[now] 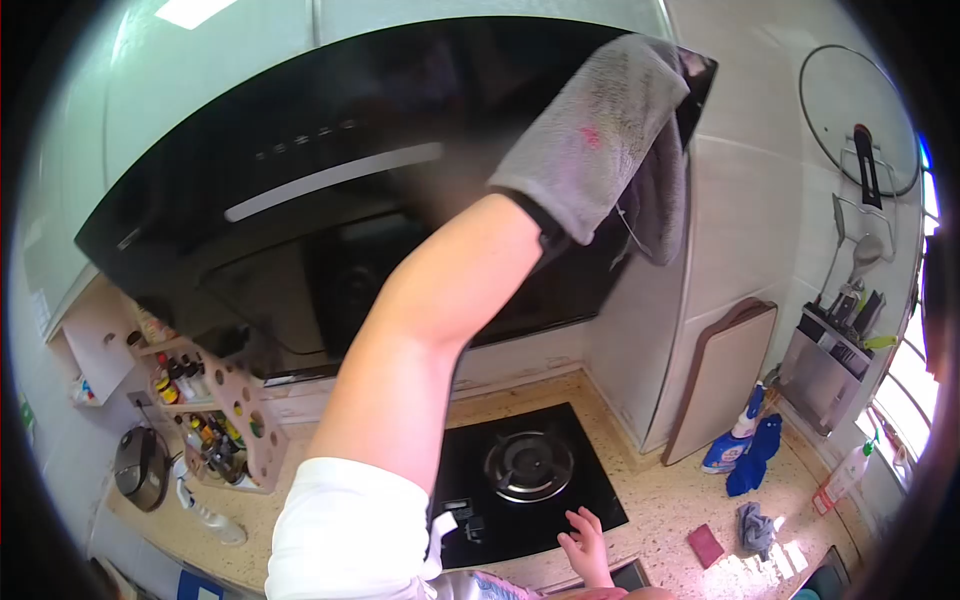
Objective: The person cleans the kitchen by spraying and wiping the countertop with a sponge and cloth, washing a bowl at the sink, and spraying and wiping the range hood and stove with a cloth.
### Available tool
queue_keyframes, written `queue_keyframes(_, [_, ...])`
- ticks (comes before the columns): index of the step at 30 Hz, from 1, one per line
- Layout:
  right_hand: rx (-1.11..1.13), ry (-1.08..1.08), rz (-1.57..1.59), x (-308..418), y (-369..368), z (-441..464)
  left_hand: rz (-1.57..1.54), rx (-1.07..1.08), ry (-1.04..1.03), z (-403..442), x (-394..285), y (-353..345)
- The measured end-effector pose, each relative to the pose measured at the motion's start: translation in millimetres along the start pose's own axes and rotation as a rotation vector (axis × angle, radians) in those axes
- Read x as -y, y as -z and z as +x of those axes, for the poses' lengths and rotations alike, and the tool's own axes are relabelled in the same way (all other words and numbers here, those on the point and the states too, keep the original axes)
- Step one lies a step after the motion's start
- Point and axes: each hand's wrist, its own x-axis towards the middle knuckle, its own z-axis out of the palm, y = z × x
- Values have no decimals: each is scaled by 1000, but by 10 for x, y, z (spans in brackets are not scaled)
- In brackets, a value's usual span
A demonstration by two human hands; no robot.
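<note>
My left hand is covered by a grey cloth (600, 130), with pink stains on it. It presses the cloth against the black glass range hood (400, 100), near the upper right corner. Most of the hand's fingers are hidden under the fabric, and one end of the cloth hangs down. A black band (530, 210) circles the wrist below a bare forearm and white sleeve. Low in the view, my right hand (586, 548) holds nothing, its fingers apart, close to the front edge of the black gas hob (590, 490).
A cutting board (722, 380) leans against the wall at right. Nearby are a blue spray bottle (735, 435), a crumpled grey rag (757, 530) and a red sponge (705, 546). Utensils and a glass lid (850, 110) hang at right. A bottle rack (215, 410) stands left.
</note>
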Motion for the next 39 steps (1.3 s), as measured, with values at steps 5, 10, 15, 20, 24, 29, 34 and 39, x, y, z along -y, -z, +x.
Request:
queue_keyframes(5, [-45, -106, 31, -148, 258, -20, -1299, 572, -176, 661, -342, 197])
queue_keyframes(10, [23, -84, 136, -3, 203, 213, -3638, 232, 4, 325, -613, -925])
queue_keyframes(15, [205, 47, 103, 170, -42, 676, -3621, -246, 592, -294, 71, -631])
queue_keyframes(20, [320, 61, 120, -258, -121, 835, -2091, -261, 640, -1266, 804, -20])
queue_keyframes(24, [371, 78, -13, -544, -112, 903, -1048, -225, 662, -2057, 1353, 121])
queue_keyframes(29, [417, 83, -109, 1, -317, 951, 449, 483, 730, -3116, 2106, 941])
queue_keyframes(34, [424, 30, -208, 476, -881, 832, 99, 218, 1032, -4644, 2108, 658])
queue_keyframes(39, [465, -60, -295, 663, -1103, 553, -289, -60, 1850, -6257, 1309, -295])
